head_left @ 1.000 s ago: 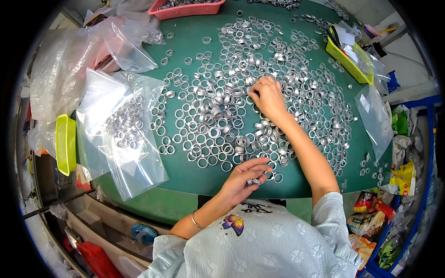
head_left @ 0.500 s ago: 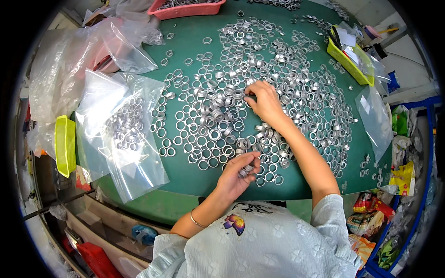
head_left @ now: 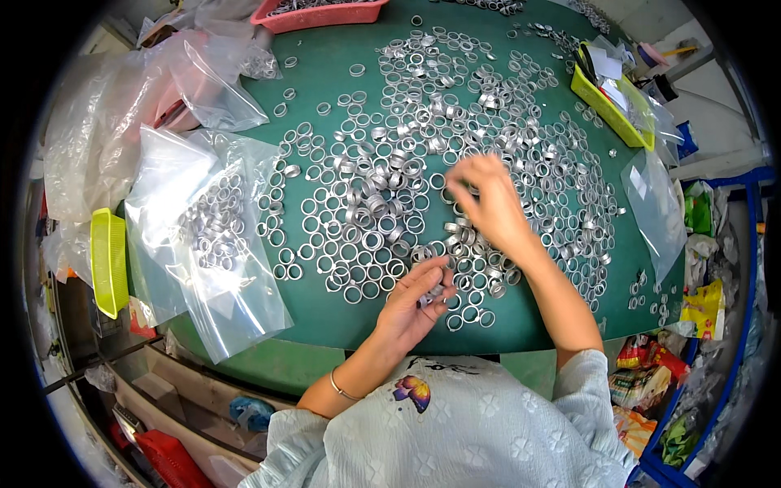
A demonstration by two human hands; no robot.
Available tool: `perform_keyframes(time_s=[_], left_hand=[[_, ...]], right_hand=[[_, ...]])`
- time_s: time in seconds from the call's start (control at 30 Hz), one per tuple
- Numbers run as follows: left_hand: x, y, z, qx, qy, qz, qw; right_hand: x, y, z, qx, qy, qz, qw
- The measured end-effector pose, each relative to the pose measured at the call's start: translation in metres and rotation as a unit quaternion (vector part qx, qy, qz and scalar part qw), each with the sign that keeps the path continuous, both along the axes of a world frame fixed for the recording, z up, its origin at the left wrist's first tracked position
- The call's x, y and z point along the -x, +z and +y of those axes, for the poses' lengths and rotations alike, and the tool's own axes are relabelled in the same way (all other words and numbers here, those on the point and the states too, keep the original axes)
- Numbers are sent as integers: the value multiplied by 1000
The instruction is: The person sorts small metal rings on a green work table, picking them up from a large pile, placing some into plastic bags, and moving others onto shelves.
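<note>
Many silver metal rings (head_left: 358, 268) lie loose and partly heaped over the green tabletop (head_left: 325, 81). My left hand (head_left: 411, 302) is near the front edge, palm turned up and fingers curled around a few metal rings (head_left: 431, 294). Above the middle of the spread is my right hand (head_left: 490, 203), its fingers smeared by motion, so whether they hold a ring does not show. Left of the spread, a clear plastic bag (head_left: 244, 301) lies flat with a cluster of rings (head_left: 215, 220) in it.
A pink tray (head_left: 325, 19) of small metal parts stands at the back. Yellow-green baskets (head_left: 110, 264) sit at the left edge and back right (head_left: 610, 106). Clear plastic sheeting (head_left: 98, 130) is piled at left. A blue rack (head_left: 744, 309) with colourful packets stands at right.
My right hand has lifted off the rings and come a little right and toward me, now blurred. My left hand stays nearly in place around its rings. The whole view has shifted slightly.
</note>
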State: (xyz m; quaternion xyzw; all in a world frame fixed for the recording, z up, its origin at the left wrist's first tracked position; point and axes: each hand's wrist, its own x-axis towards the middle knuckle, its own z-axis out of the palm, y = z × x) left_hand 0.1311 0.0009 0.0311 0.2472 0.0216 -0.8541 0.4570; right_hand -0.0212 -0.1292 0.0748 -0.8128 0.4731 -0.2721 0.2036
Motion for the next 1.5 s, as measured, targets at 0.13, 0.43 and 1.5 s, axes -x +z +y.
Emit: perform_keyframes(time_s=[0.13, 0.43, 1.5], left_hand=[[1, 6, 1, -15, -35, 22, 999], [5, 16, -15, -52, 59, 10, 997], [16, 36, -12, -173, 25, 68, 982]], right_hand=[[-2, -39, -38, 157, -87, 175, 968], [13, 38, 31, -192, 238, -32, 952], [20, -39, -40, 82, -73, 150, 983]])
